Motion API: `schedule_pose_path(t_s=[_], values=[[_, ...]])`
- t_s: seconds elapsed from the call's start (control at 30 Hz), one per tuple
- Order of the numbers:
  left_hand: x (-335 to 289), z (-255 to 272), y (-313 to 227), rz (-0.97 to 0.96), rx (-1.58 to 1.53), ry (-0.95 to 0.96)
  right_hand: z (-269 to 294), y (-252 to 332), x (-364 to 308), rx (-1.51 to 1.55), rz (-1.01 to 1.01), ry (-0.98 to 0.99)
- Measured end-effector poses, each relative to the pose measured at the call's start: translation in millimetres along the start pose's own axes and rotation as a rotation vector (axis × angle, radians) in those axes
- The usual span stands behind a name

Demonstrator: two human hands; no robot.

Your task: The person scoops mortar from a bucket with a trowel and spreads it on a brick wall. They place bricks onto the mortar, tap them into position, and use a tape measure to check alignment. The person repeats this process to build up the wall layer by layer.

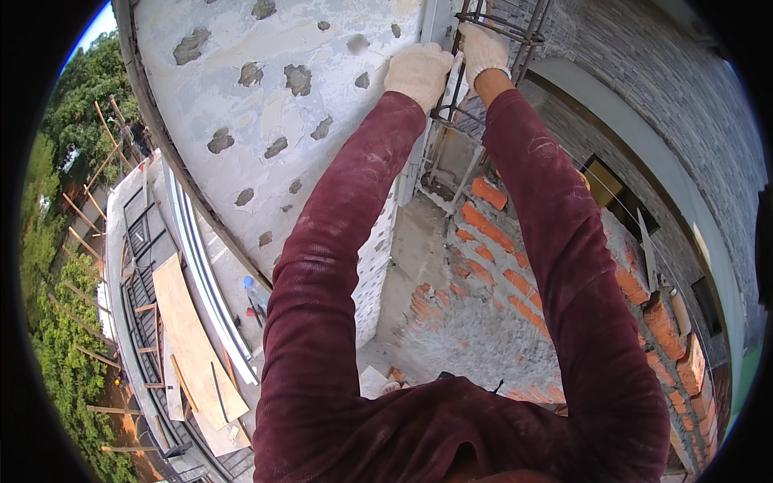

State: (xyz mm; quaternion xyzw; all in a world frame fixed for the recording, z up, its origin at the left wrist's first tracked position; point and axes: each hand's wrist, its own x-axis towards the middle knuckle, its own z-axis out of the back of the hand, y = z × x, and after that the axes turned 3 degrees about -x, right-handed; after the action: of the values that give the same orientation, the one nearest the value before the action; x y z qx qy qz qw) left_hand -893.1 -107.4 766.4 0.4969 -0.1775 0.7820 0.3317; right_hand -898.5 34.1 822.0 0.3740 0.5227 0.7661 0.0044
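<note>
Both my arms, in dusty maroon sleeves, reach up to a narrow gap between a white wall panel (338,48) and a steel rebar cage (527,36). My left hand (419,74), in a cream knitted glove, is closed at the panel's edge beside a pale grey upright strip (435,24). What its fingers hold, if anything, is hidden. Just to the right and slightly higher, my right hand (485,55), gloved alike, is closed around the left part of the rebar cage. Grey patches dot the panel's whitish surface.
Below stands a partly mortared orange brick wall (515,282), with a trowel (646,249) near its right edge. Far down at left lie a plywood sheet (193,338) and long metal channels (211,282). A grey tiled wall (668,88) curves along the right.
</note>
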Motion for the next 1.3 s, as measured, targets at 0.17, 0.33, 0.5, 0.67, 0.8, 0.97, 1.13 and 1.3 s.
schedule_pose_path(t_s=[0.17,0.33,0.5,0.67,0.8,0.97,1.13,1.3], values=[[13,0,-16,-0.022,-0.061,-0.053,11,-33,34,-0.264,0.164,-0.187],[9,4,-11,0.012,-0.034,0.009,9,-26,37,0.126,-0.179,0.095],[10,2,-7,0.013,-0.012,0.029,13,-8,21,0.522,-0.356,0.26],[8,5,-8,0.024,0.003,0.031,25,-7,19,-0.818,0.592,0.389],[12,0,-14,-0.012,-0.065,-0.039,27,-50,45,-0.637,0.625,0.247],[7,0,-8,0.0,-0.038,-0.021,9,-22,7,-0.052,0.435,0.145],[8,6,-11,0.018,-0.026,0.025,-3,-5,-8,0.553,-0.028,0.052],[6,4,-8,0.014,-0.012,0.006,0,-34,18,0.226,0.035,0.13]])
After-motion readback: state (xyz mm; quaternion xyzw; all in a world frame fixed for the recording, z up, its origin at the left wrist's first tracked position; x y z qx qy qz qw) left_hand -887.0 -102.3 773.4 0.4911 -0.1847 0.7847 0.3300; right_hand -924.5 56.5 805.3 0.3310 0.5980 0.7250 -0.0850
